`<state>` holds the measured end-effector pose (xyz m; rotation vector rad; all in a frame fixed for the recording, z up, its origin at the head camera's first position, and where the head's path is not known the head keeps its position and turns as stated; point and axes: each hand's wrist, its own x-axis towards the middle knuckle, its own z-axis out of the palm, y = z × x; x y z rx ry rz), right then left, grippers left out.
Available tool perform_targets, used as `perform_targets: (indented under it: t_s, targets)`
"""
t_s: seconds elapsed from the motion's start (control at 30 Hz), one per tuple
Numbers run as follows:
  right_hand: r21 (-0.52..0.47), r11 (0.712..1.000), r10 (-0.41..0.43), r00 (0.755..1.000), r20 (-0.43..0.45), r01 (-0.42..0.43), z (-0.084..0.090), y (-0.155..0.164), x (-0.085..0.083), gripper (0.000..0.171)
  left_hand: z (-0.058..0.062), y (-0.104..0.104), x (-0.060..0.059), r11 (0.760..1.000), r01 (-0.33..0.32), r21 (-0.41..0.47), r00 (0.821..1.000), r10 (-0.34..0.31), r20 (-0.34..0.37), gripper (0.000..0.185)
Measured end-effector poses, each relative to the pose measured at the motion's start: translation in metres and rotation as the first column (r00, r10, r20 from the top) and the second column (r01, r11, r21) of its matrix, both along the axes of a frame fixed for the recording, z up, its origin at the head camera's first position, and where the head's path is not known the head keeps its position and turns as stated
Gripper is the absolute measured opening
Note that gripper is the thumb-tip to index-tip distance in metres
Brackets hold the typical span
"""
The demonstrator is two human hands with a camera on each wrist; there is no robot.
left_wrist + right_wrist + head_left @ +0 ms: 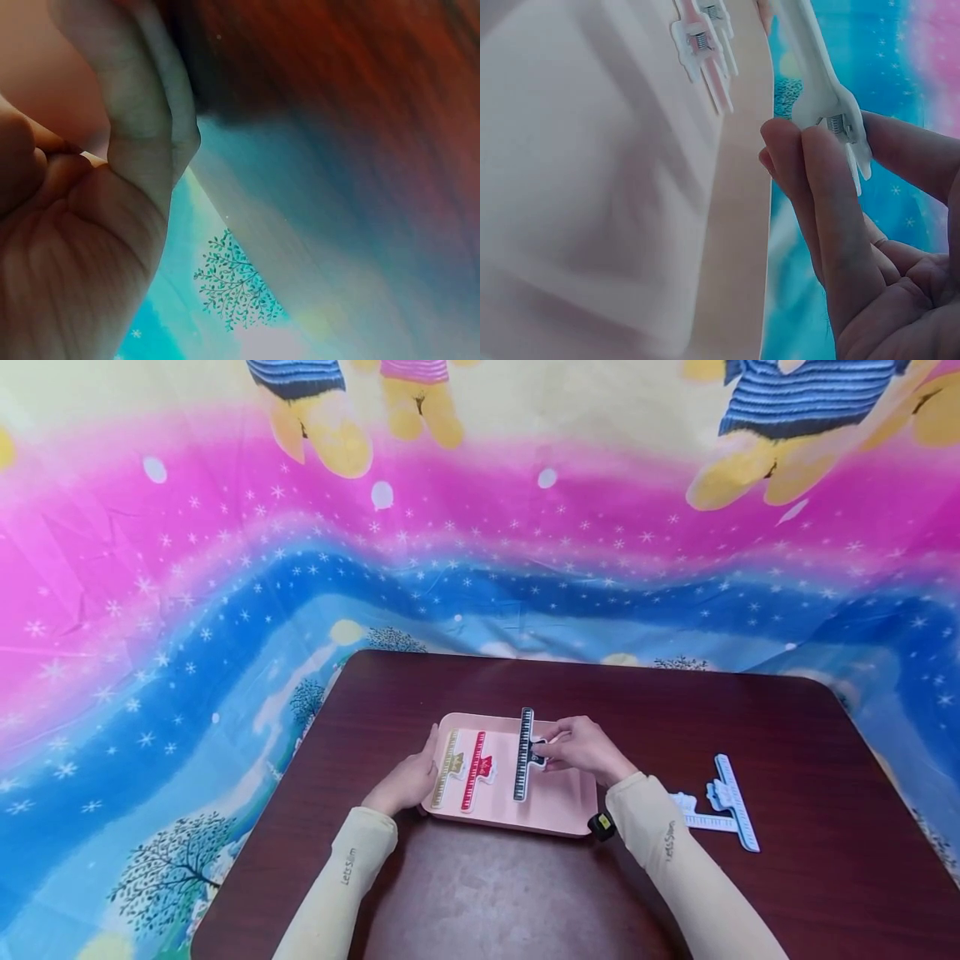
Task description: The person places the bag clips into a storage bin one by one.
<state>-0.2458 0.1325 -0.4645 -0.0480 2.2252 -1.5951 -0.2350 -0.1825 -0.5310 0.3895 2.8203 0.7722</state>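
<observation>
Clip, black with piano keys, over the pink tray on the desk, right hand grip pinched on its spring tab. Looks light, stiff plastic, a bit slick; best held at that tab. Left hand flat against tray edge.

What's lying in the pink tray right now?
In the pink rectangular tray: a gold ruler-shaped clip, a red one, and a black piano-key clip pinched by the right hand, which hides its handle.
</observation>
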Motion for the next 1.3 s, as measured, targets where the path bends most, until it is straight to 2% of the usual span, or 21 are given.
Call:
perform_targets:
  t_s: [0.47,0.93,1.3]
  targets:
    - [0.017,1.0,-0.024,0.999,0.032,0.023,-0.012,-0.013,-0.005,0.022,-0.001,-0.001,0.0,1.0,0.001,-0.005,1.0,-0.001,0.009,0.067]
    - [0.009,1.0,-0.026,0.998,0.052,0.026,-0.025,-0.021,-0.011,0.024,0.003,0.002,0.001,1.0,0.004,-0.004,1.0,-0.004,0.001,0.067]
    - [0.164,0.986,-0.001,1.0,-0.003,0.001,-0.033,-0.025,-0.015,0.026,0.002,0.001,-0.001,1.0,-0.002,-0.009,1.0,0.003,0.011,0.068]
